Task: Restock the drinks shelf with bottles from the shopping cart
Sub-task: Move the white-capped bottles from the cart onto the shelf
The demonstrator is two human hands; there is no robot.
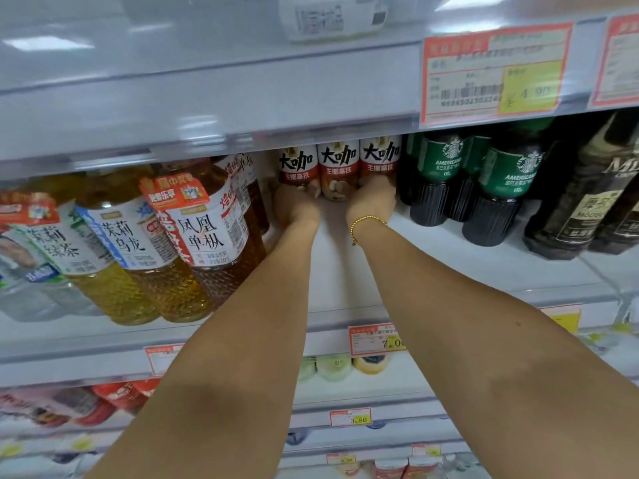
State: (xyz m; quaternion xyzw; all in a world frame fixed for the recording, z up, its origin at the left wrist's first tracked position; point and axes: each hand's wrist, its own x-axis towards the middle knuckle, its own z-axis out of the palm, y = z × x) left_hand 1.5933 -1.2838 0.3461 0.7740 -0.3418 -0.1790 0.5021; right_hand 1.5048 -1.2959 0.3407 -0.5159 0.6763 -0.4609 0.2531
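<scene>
Both forearms reach deep over the white shelf (332, 271). My left hand (296, 207) grips the left coffee bottle (298, 165) low down, and my right hand (371, 202), fingers (377, 184) curled, grips the right coffee bottle (379, 160). A middle coffee bottle (338, 169) stands between them, all three at the back. I judge I'm seating stock in its row; next comes letting go and fetching more from the cart, which is out of view. Coffee labels read 大咖; the tea bottle (204, 233) says 凤凰单枞, the green bottles (439, 164) Americano, a price tag (494, 74) 4.90
</scene>
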